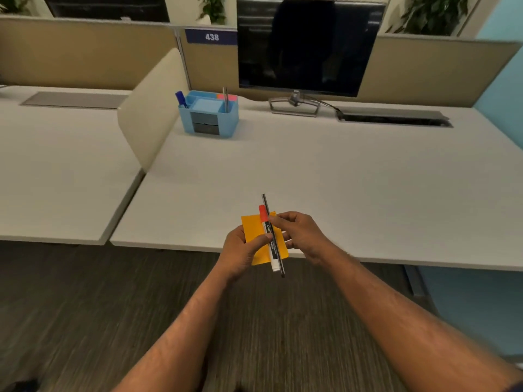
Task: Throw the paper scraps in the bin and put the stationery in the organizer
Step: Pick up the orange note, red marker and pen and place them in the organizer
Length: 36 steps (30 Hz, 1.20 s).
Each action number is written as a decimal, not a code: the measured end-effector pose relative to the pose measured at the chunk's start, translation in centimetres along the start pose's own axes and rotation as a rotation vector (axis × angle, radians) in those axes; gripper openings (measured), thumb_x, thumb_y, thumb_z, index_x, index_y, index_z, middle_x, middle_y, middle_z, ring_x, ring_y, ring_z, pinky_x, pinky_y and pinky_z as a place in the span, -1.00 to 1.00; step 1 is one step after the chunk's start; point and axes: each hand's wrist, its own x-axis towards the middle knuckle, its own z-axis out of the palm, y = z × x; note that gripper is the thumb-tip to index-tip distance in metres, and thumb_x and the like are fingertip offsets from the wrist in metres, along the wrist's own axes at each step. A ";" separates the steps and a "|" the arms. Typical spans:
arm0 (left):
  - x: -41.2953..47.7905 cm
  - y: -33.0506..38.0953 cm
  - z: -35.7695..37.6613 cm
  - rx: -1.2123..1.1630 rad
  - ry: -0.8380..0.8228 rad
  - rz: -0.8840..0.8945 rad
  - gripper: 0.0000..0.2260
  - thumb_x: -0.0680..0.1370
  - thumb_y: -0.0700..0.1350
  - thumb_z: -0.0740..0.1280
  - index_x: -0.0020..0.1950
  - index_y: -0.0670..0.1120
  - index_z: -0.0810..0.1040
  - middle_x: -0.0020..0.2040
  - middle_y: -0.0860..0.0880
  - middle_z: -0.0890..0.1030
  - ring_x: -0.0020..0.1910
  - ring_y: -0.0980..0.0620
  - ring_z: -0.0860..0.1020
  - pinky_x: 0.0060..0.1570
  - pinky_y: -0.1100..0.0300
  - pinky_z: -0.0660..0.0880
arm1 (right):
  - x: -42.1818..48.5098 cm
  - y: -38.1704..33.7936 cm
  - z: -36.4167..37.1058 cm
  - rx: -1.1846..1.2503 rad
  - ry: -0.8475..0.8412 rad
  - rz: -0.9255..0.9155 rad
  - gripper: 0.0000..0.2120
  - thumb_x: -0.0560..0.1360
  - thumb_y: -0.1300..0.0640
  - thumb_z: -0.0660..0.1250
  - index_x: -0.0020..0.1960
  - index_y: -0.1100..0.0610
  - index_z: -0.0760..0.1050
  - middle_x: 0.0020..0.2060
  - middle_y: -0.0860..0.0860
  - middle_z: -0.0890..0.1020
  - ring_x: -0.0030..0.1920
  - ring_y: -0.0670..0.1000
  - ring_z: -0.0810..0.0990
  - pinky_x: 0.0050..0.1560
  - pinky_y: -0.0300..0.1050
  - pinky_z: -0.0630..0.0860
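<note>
As left fingers (261,239), right fingers (278,219) pinch marker (268,231), pencil (265,205)

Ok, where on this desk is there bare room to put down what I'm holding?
Bare: the wide stretch of desk from the near edge to the blue organizer, and the right side before the cable hatch. Crowded only along the back: organizer, monitor stand, hatch. Left hand grips the orange notes, right hand pinches the pencil.

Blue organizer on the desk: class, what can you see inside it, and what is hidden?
Inside the organizer: a blue marker at left, a light blue notepad in the middle, a grey pen at right. Its walls hide their lower parts.
</note>
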 end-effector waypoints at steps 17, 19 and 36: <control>10.4 3.1 -9.8 -0.028 0.128 -0.045 -0.66 0.52 -0.04 0.39 0.26 -0.12 0.50 0.12 -0.15 0.64 0.09 -0.17 0.63 0.18 -0.20 0.53 | 14.0 -7.4 8.5 -0.184 -0.033 -0.078 -0.60 0.55 -0.14 0.27 0.27 0.07 0.49 0.16 0.02 0.58 0.11 0.02 0.57 0.07 -0.10 0.49; 12.4 3.7 -10.7 -0.023 0.135 -0.044 -0.68 0.53 -0.05 0.38 0.25 -0.11 0.51 0.11 -0.15 0.64 0.08 -0.17 0.63 0.17 -0.19 0.53 | 16.2 -8.4 8.8 -0.171 -0.032 -0.060 -0.61 0.55 -0.16 0.26 0.24 0.07 0.51 0.11 -0.01 0.60 0.07 0.01 0.58 0.01 -0.13 0.49; 27.3 9.5 -15.6 -0.019 0.231 -0.038 -0.82 0.53 -0.09 0.37 0.12 0.02 0.53 0.07 -0.04 0.65 0.04 -0.03 0.63 0.01 0.11 0.56 | 36.0 -19.7 5.1 -0.009 0.024 0.015 -0.74 0.55 -0.03 0.30 0.10 0.13 0.56 -0.08 0.02 0.51 -0.11 0.00 0.44 -0.12 -0.12 0.44</control>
